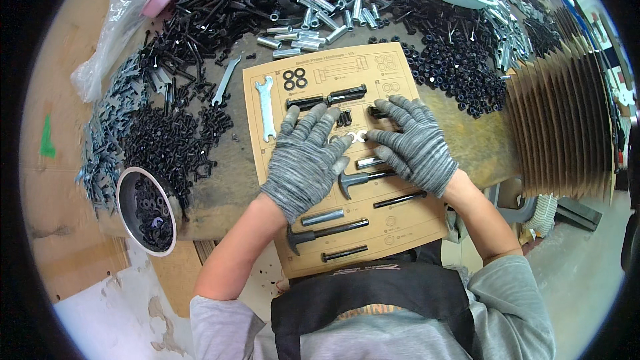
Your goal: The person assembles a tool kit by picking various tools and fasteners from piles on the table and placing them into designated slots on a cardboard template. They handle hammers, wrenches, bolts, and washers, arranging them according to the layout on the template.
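A brown printed cardboard sheet lies in front of me, bearing hardware in rows. My left hand, in a grey knit glove, rests flat over its middle with fingers spread. My right hand, gloved alike, lies opposite, fingers apart near small pale washers. Between the hands are short black screws. Above them lie thick black bolts, black washers and an open-end wrench. Below sit two black hook-shaped pins, metal sleeves and a long black bolt. The palms hide part of the sheet.
Heaps of silver sleeves, black nuts, black screws and flat wrenches surround the sheet. A bowl of black washers stands at left. Stacked cardboard sheets rise at right. Another wrench lies beside the sheet.
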Available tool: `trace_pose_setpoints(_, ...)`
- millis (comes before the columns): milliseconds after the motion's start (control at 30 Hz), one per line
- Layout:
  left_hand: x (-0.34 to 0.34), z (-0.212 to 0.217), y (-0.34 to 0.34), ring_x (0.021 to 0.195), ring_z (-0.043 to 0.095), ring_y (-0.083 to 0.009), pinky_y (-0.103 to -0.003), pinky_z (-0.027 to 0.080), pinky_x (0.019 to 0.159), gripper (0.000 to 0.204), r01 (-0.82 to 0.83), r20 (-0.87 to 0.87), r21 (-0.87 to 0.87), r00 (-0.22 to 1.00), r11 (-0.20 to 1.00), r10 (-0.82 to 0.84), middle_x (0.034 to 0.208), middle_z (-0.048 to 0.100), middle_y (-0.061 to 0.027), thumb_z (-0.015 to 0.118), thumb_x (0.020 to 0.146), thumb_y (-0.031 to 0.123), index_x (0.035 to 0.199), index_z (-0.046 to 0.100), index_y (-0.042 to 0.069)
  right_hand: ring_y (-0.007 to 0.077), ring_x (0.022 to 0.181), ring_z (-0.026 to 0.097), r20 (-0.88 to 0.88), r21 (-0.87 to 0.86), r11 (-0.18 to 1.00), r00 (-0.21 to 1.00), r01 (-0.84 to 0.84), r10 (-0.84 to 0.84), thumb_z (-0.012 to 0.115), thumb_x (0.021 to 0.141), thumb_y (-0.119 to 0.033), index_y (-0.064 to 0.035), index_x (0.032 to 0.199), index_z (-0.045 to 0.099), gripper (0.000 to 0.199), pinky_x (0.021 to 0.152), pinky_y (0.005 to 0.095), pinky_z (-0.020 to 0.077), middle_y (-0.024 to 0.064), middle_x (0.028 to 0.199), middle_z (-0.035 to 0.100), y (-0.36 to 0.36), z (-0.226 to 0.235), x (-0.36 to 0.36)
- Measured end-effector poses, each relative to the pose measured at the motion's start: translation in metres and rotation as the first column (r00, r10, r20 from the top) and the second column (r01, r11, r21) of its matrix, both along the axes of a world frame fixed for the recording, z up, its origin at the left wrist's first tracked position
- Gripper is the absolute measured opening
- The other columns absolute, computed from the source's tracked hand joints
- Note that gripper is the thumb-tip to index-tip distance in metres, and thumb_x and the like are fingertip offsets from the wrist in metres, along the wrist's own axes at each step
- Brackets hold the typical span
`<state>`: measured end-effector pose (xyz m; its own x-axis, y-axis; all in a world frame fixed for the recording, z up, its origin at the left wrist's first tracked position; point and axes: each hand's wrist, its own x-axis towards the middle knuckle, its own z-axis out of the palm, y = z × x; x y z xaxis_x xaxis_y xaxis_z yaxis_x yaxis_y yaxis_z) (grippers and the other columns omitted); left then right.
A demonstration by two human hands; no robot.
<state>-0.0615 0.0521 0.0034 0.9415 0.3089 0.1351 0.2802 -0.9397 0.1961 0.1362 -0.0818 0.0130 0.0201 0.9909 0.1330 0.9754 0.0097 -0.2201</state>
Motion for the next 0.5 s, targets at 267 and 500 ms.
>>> trace_pose_setpoints(267, 0.0115, -0.0042, -0.0025, 0.137, 0.032, -0.028, -0.049, 0.01, 0.117, 0.035, -0.005, -0.082, 0.02, 0.997, 1.0, 0.006, 0.14, 0.046, -0.0114, 0.052, 0.091, 0.037, 0.118, 0.067, 0.018, 0.0328, 0.131, 0.038, 0.037, -0.056, 0.998, 0.999, -0.01, 0.012, 0.055, 0.089, -0.042, -0.0193, 0.115, 0.067, 0.037, 0.112, 0.0506, 0.022, 0.0122, 0.139, 0.046, 0.0025, -0.0003, -0.006)
trace_pose_setpoints(500, 0.0081, -0.0074, -0.0018, 0.136, 0.034, -0.0281, -0.049, 0.012, 0.117, 0.032, -0.005, -0.054, 0.022, 0.999, 1.0, 0.006, 0.14, 0.046, -0.0126, 0.055, 0.09, 0.032, 0.115, 0.067, 0.016, 0.0335, 0.132, 0.037, 0.022, -0.051, 0.999, 1.0, -0.017, 0.018, 0.054, 0.089, -0.041, -0.0191, 0.118, 0.066, 0.038, 0.112, 0.0512, 0.0216, 0.0128, 0.142, 0.044, 0.0051, -0.0055, -0.0068)
